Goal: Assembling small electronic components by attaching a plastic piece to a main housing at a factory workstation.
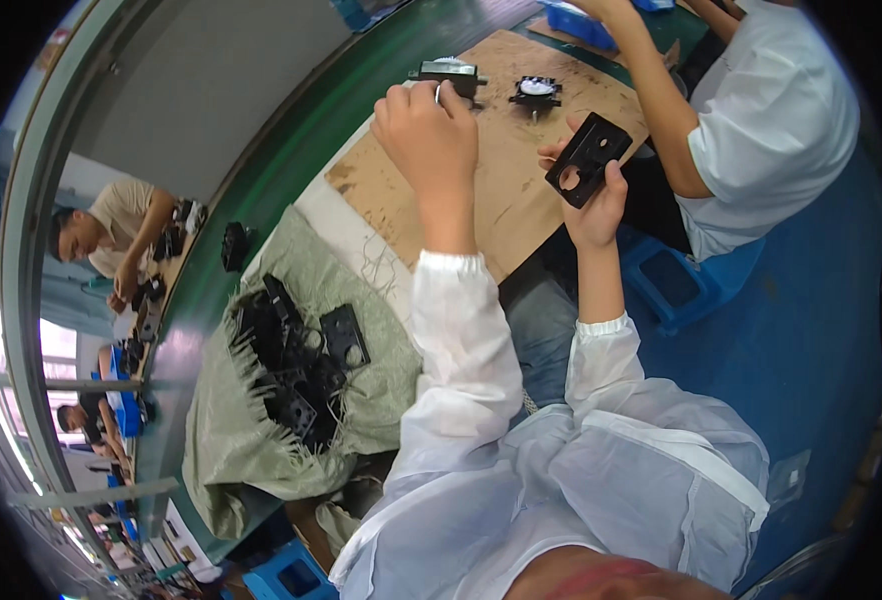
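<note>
My right hand (601, 205) grips a black rectangular plastic housing (601, 150) with a large round hole and smaller holes. The thumb lies along its near edge, the fingers behind it. Further left, my left hand (429, 138) is raised over the far side of a brown board (501, 180), its fingers curled in. A small silvery bit shows at its fingers; whether it is a ring or a part I cannot tell. Just beyond those fingers sits a black mechanism (448, 72) with a pale top. A second black mechanism (536, 92) with a white disc stands on the board.
An open green woven sack (381, 370) full of black plastic parts (301, 350) lies left of my arms. A lone black part (234, 246) rests on the green table (261, 160). A co-worker in white (761, 120) sits at right, by a blue stool (671, 280).
</note>
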The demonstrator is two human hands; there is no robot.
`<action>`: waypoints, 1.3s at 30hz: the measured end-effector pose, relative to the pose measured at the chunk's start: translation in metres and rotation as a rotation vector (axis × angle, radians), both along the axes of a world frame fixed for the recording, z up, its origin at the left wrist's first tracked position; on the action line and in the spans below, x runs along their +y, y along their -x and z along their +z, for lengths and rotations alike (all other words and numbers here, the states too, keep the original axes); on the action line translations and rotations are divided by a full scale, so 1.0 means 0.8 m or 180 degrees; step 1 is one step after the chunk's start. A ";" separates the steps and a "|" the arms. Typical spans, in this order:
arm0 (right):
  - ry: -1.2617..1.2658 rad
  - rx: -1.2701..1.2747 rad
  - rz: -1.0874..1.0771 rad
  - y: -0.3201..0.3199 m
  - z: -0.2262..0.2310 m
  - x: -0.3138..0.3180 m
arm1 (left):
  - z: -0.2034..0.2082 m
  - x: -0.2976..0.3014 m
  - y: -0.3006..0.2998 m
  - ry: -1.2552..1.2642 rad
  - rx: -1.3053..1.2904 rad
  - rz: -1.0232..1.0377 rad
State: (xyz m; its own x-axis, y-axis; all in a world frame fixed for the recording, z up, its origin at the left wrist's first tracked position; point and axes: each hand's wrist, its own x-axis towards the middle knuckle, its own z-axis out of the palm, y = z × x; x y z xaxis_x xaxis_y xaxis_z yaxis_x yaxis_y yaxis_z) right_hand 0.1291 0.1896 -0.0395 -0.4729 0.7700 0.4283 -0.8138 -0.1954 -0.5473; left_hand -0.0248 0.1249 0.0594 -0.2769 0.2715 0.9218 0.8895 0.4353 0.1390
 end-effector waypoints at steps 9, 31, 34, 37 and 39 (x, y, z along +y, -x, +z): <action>-0.0682 -0.0777 0.1082 0.020 0.038 -0.076 | -0.033 -0.149 -0.085 -0.3292 -0.3341 -0.2584; -0.1080 -0.1745 0.1037 0.032 0.066 -0.144 | -0.054 -0.170 -0.068 -0.2981 -0.3927 -0.2403; -0.1111 -0.1772 0.0997 0.032 0.065 -0.142 | -0.053 -0.167 -0.068 -0.2952 -0.3925 -0.2400; -0.1071 -0.1816 0.1038 0.035 0.061 -0.141 | -0.061 -0.170 -0.062 -0.2897 -0.3899 -0.2383; -0.1080 -0.1835 0.1045 0.037 0.058 -0.139 | -0.064 -0.169 -0.060 -0.2843 -0.3884 -0.2409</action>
